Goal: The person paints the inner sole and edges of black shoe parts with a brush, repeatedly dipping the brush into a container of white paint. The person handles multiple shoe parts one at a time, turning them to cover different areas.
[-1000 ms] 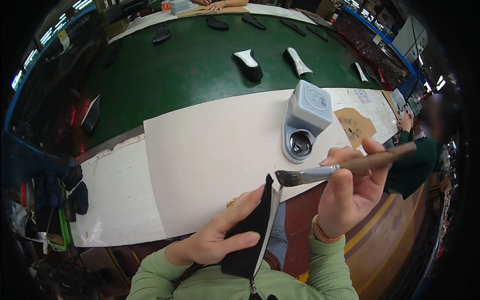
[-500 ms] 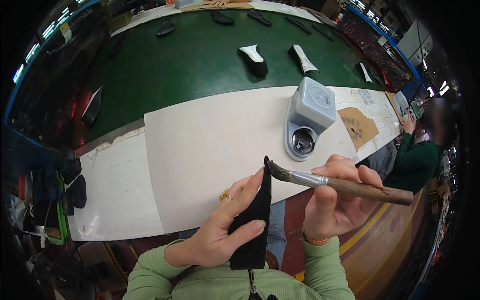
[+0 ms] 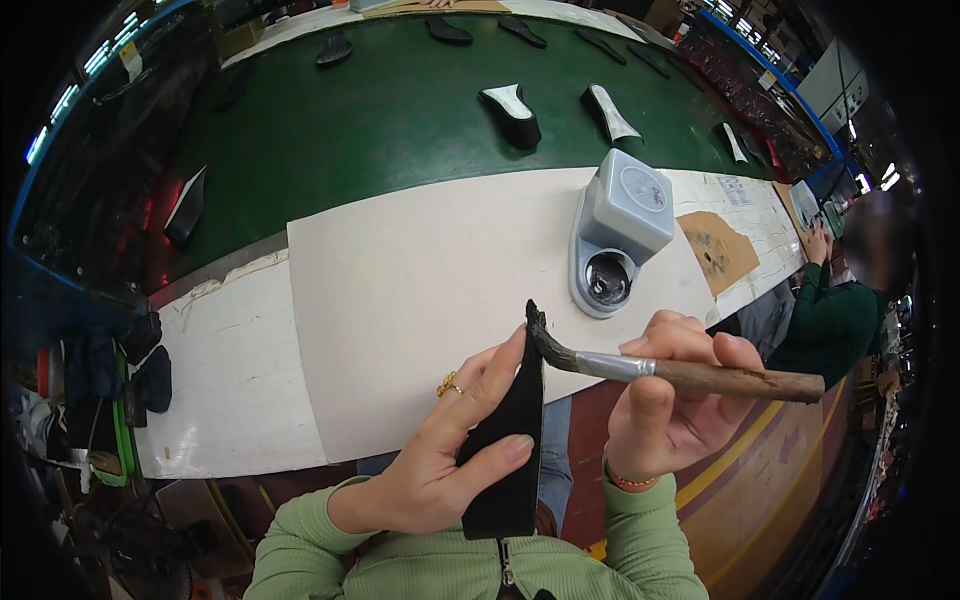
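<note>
My left hand (image 3: pixel 445 455) is closed around a black wedge-shaped shoe sole (image 3: pixel 505 495), held on edge with its thin tip pointing away from me. Between the fingers and thumb of my right hand (image 3: pixel 668 405) is a brush (image 3: pixel 735 381) with a wooden handle and metal collar. The dark, wet-looking bristles bend against the sole's edge near its tip. Beyond my right hand stands a pale blue dispenser (image 3: pixel 630 205) with a round cup (image 3: pixel 607 280) of dark liquid at its front.
White card (image 3: pixel 400 300) covers the bench before me. Beyond it, a green conveyor belt (image 3: pixel 380 130) carries several soles, among them a black one with a white top (image 3: pixel 512 117). At the right, a person (image 3: pixel 835 310) in dark green works by the bench. Brown card (image 3: pixel 718 250) lies right of the dispenser.
The bristles have pushed slightly farther along the edge to the sole's tip and now bend more sharply. My left hand keeps the sole in nearly the same place.
</note>
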`<act>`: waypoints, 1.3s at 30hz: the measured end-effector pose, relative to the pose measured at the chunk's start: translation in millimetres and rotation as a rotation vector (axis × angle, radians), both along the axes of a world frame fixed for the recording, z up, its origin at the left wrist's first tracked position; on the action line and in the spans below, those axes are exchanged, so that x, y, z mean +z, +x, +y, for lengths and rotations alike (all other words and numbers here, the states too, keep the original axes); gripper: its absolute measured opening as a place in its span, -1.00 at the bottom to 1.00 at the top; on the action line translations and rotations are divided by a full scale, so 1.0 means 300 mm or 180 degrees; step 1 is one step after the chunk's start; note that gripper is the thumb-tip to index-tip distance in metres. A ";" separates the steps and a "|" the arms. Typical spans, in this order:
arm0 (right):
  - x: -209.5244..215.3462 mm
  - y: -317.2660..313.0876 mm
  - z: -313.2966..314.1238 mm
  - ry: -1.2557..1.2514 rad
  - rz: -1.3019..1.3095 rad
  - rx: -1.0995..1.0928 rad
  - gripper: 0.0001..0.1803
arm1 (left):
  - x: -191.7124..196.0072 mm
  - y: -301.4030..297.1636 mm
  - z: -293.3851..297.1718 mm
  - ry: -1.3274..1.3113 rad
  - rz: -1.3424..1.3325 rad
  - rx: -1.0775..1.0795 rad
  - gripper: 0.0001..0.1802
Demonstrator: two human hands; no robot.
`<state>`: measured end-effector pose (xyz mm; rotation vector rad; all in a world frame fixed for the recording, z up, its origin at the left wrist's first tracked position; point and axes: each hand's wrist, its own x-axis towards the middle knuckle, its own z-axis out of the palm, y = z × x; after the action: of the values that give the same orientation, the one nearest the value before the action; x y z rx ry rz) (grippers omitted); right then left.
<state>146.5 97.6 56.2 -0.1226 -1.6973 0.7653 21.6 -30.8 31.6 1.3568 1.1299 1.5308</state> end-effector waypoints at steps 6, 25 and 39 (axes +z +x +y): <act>0.008 0.012 0.015 0.0149 -0.0085 0.0232 -0.38 | 0.011 -0.004 -0.002 -0.0043 -0.0015 -0.0022 -0.29; 0.003 0.028 0.001 0.0316 -0.0312 0.0210 -0.37 | 0.019 0.002 0.007 -0.0108 -0.0456 -0.0077 -0.28; -0.009 0.047 -0.013 0.0350 -0.0411 0.0195 -0.34 | 0.021 0.003 0.008 -0.0094 -0.0488 -0.0027 -0.27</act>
<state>160.6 93.6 53.5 -0.0445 -1.8693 0.7203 22.5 -28.2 37.9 1.2011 1.0460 1.5774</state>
